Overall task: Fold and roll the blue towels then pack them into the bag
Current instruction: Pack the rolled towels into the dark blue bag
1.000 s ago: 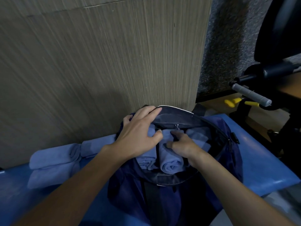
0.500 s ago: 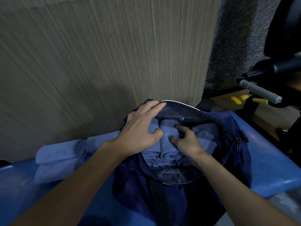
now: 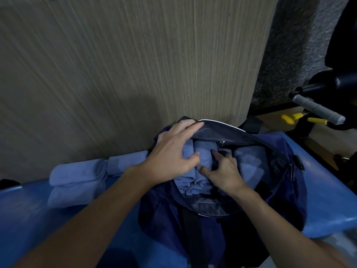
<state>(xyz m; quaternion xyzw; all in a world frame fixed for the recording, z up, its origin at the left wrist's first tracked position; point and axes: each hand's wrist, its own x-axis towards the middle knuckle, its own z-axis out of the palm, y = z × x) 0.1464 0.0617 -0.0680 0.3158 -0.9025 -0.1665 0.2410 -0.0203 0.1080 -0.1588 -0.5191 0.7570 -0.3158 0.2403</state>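
A dark navy bag (image 3: 280,190) lies open on the blue surface (image 3: 328,190), its mouth facing up. Several rolled blue towels stand packed inside; one roll (image 3: 203,155) shows between my hands and another (image 3: 249,161) lies at the right. My left hand (image 3: 173,153) rests flat on the left rolls, fingers reaching the bag's far rim. My right hand (image 3: 222,171) presses its fingers down between the rolls. Rolled towels (image 3: 81,171) lie outside the bag to the left.
A wood-grain panel (image 3: 135,64) stands right behind the bag. To the right is black gym equipment with a grey handle (image 3: 318,111) and yellow-tipped parts (image 3: 289,118). The blue surface ends just right of the bag.
The middle roll has been pushed deeper into the bag. My right hand has slid from on top of it to its right side. My left hand stays on the left rolls.
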